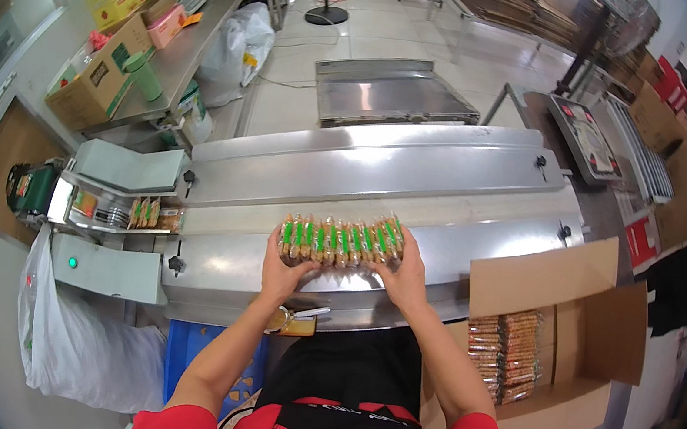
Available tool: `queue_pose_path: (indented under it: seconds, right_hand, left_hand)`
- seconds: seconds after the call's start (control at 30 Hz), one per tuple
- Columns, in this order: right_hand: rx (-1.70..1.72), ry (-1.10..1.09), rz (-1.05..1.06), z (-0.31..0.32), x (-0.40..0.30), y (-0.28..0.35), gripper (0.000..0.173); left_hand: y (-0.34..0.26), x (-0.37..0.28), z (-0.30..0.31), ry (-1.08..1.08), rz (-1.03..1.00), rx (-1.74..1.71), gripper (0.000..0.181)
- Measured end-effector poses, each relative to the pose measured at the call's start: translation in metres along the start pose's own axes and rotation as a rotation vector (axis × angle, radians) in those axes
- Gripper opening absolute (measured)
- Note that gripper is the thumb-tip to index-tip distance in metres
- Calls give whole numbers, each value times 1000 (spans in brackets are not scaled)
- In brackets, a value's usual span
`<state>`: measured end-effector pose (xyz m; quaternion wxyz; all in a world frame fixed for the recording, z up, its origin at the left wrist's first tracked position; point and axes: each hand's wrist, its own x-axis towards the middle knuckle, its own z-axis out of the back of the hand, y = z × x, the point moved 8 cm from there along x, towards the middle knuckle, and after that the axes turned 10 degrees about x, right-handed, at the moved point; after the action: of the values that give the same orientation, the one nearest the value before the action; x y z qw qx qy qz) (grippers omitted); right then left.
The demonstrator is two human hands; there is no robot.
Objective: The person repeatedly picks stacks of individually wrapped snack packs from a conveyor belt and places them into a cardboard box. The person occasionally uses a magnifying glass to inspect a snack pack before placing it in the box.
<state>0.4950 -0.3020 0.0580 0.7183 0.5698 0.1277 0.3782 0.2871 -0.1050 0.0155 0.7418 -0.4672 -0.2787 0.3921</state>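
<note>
Between my two hands is a row of clear-wrapped snack packets (340, 240) with green bands, standing on edge side by side above the near metal side of the conveyor. My left hand (285, 267) presses on the row's left end, its thumb along the near side. At the right end my right hand (405, 269) grips in the same way. More packets (145, 213) lie at the conveyor's left infeed. Rows of wrapped snacks (501, 355) fill the left part of an open cardboard box (587, 334) on the right.
The conveyor belt (230, 222) runs between steel side plates (357, 164) with black knobs. A blue crate (182, 356) holding small pieces and a white plastic bag (83, 336) are at lower left. Beyond the conveyor stands a low steel platform (393, 93); a scale (584, 140) is at right.
</note>
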Motion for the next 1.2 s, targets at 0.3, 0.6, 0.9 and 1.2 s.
queue_pose_path:
  seconds: [0.3, 0.6, 0.9, 1.2]
  right_hand:
    - [65, -660, -4, 186, -135, 90, 92]
    - [39, -1232, -33, 363, -301, 73, 77]
    - [-371, -1333, -420, 429, -342, 29, 71]
    - [-867, -1055, -644, 444, -312, 12, 72]
  left_hand:
    - [-193, -44, -100, 264, -475, -81, 107]
    - [-360, -160, -332, 620, -919, -20, 103]
    - [-365, -209, -481, 945, -841, 213, 102]
    - [-371, -224, -522, 840, -1086, 409, 89]
